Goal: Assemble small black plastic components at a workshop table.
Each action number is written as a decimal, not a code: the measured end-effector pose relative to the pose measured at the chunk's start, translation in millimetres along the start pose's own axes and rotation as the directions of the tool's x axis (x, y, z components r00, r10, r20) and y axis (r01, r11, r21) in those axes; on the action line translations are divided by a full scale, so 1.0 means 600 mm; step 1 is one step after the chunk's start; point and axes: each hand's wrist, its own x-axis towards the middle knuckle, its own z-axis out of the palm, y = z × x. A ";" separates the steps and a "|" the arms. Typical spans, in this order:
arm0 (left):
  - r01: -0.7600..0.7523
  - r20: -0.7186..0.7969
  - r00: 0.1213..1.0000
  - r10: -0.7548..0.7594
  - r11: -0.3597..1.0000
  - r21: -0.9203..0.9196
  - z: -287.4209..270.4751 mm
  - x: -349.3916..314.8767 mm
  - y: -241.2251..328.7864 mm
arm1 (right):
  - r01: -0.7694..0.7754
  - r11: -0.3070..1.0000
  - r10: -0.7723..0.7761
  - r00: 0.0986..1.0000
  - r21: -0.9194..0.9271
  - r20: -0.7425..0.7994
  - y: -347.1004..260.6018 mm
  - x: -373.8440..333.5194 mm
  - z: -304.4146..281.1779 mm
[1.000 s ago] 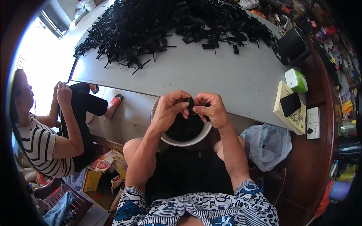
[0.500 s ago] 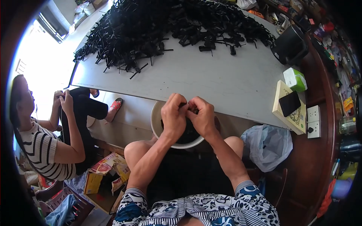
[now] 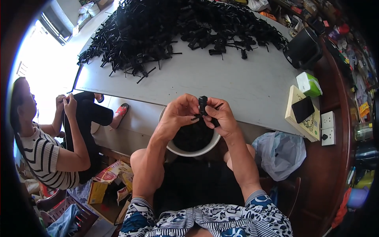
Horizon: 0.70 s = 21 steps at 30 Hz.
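Observation:
Above a white bucket point(image 3: 216, 143) with black parts inside, both hands meet around a small black plastic piece point(image 3: 203, 103); its exact kind I cannot make out. My right hand point(image 3: 226, 120) holds it between thumb and fingers, and a thin black end pokes out past those fingers. My left hand point(image 3: 173, 116) pinches a short dark end of it from the other side, thumb and fingertips close together. A big heap of similar black plastic parts with thin strips point(image 3: 158, 31) covers the far side of the pale table point(image 3: 237, 87).
To the left sits another person point(image 3: 47, 158) with both hands raised around something thin. At right are a bag-lined bin point(image 3: 280, 154), a black phone point(image 3: 303, 110) on a book-like box, a tissue pack point(image 3: 309, 83) and a dark kettle point(image 3: 302, 47). An open carton point(image 3: 114, 185) stands lower left.
My hands have come apart a little and turned, so the black piece now stands up in view between them. The bucket shows more below. The other person has barely moved.

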 end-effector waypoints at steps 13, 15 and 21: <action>0.108 -0.086 0.990 -0.116 0.990 -0.091 -0.016 0.001 -0.019 | 0.028 0.951 -0.022 1.000 -0.308 0.022 0.002 -0.006 0.021; 0.114 -0.087 0.990 -0.116 0.993 -0.023 -0.016 0.001 -0.019 | 0.093 0.907 -0.101 0.995 -0.410 0.002 -0.002 -0.007 0.026; 0.206 -0.113 0.971 -0.210 0.978 -0.043 0.017 -0.003 -0.009 | 0.213 0.729 -0.233 0.971 -0.651 0.058 0.003 -0.011 0.021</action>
